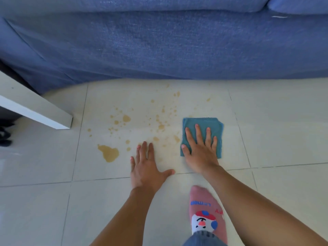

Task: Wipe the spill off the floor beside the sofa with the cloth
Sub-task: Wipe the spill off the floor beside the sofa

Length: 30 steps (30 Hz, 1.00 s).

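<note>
A brown spill [108, 153] lies on the pale tiled floor in front of the blue sofa [159, 43], as one puddle at the left and several drops and splashes spread toward the middle. A folded teal cloth [215, 126] lies flat on the floor at the right edge of the splashes. My right hand [200, 148] presses flat on the cloth with fingers spread. My left hand [148, 167] rests flat on the bare tile to the left of the cloth, fingers apart, holding nothing.
A white table edge [35, 110] juts in from the left, near the spill. My foot in a pink patterned sock [205, 210] stands on the tile below the hands. Dark objects [5, 134] sit at the far left.
</note>
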Motion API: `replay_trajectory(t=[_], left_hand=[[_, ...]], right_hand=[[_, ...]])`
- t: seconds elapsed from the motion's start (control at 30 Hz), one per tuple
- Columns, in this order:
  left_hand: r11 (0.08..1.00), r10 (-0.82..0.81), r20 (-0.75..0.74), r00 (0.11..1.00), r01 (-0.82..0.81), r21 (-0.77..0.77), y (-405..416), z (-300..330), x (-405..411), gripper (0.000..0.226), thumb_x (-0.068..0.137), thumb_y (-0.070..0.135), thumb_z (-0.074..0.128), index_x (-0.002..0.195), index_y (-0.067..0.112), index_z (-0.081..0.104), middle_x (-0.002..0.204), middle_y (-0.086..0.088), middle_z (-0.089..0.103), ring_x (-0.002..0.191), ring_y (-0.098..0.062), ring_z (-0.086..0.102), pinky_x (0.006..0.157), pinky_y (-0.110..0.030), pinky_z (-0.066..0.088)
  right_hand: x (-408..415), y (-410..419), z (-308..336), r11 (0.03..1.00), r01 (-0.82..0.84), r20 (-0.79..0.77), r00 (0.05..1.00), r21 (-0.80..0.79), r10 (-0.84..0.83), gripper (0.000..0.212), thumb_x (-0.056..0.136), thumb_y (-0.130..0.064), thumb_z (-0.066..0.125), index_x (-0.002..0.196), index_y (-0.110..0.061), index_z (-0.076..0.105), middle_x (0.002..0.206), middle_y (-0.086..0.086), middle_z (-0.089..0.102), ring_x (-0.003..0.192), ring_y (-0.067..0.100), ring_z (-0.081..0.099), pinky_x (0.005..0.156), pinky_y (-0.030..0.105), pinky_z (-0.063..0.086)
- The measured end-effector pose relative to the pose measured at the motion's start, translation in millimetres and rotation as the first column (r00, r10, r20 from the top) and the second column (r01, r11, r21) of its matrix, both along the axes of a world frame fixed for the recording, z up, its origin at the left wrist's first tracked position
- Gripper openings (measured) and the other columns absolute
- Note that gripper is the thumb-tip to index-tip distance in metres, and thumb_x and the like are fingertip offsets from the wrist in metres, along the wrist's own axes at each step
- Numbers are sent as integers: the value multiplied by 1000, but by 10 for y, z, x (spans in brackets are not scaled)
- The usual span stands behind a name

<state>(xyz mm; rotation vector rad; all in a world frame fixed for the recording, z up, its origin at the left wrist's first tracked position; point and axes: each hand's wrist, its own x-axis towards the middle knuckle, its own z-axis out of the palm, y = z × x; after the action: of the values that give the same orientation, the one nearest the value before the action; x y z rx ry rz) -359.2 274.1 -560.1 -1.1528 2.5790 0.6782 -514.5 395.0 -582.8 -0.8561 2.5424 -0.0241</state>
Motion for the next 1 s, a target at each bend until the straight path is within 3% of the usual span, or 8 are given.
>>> replay_trajectory(t=[0.1,0.27,0.47,0.57,0.67,0.77,0.87,1.0], left_hand=[[1000,10,-2,1000,-10,4,1,-11,46,122,71,78,61,158,21,-4,167,4,-11,152,-15,-14,125,-42,3],[1000,0,10,1000,0,-9,-1,4,0,122,71,79,60,158,21,-4,166,3,-12,152,-16,-15,125,-43,3],[998,-48,41,998,49,-42,-52,90,-124,127,68,84,57,157,20,-7,166,2,-9,153,-20,-13,125,-45,3],[989,-125,0,992,125,-75,-227,129,-328,113,76,84,43,158,21,-1,167,3,-9,153,-20,-11,124,-44,-1],[984,-164,7,986,164,-72,-500,117,-582,88,90,59,45,158,19,6,167,-1,-4,154,-23,-3,125,-46,8],[991,-122,26,992,123,-50,-679,174,-740,79,90,36,51,157,17,13,166,-5,2,152,-25,11,123,-43,20],[992,-124,69,990,126,-17,-808,239,-801,78,90,36,53,156,18,15,165,-3,3,150,-26,20,117,-41,33],[985,-156,68,985,160,-57,-924,177,-937,73,91,41,49,154,18,22,162,0,15,148,-23,20,109,-40,43]], right_hand=[[298,434,45,972,-237,38,971,-7,237,62,100,-59,15,155,-49,-13,165,-18,-26,147,21,-37,121,50,-20],[-292,260,-6,998,45,33,998,36,-46,66,96,-63,13,156,-48,-11,166,-14,-25,150,26,-32,121,54,-15],[46,378,70,976,-217,45,975,-8,218,63,97,-60,13,155,-51,-11,165,-19,-24,147,19,-38,120,49,-20],[-320,429,25,997,-74,10,997,17,74,69,90,-65,4,155,-49,-11,166,-17,-23,149,21,-34,122,51,-18],[-537,-114,-33,996,84,-26,996,-14,-84,66,99,-59,17,157,-45,-10,166,-13,-23,151,29,-29,121,55,-16],[-434,-107,-14,996,-75,-22,997,-41,74,65,99,-58,16,156,-46,-11,165,-14,-25,151,27,-30,121,55,-16],[-651,282,26,989,-150,1,989,-5,150,71,89,-65,7,156,-48,-7,167,-16,-19,151,22,-29,123,52,-13],[-1117,-217,-31,996,85,-15,996,-38,-85,66,98,-58,24,158,-46,-1,169,-12,-15,152,33,-25,120,59,-13]])
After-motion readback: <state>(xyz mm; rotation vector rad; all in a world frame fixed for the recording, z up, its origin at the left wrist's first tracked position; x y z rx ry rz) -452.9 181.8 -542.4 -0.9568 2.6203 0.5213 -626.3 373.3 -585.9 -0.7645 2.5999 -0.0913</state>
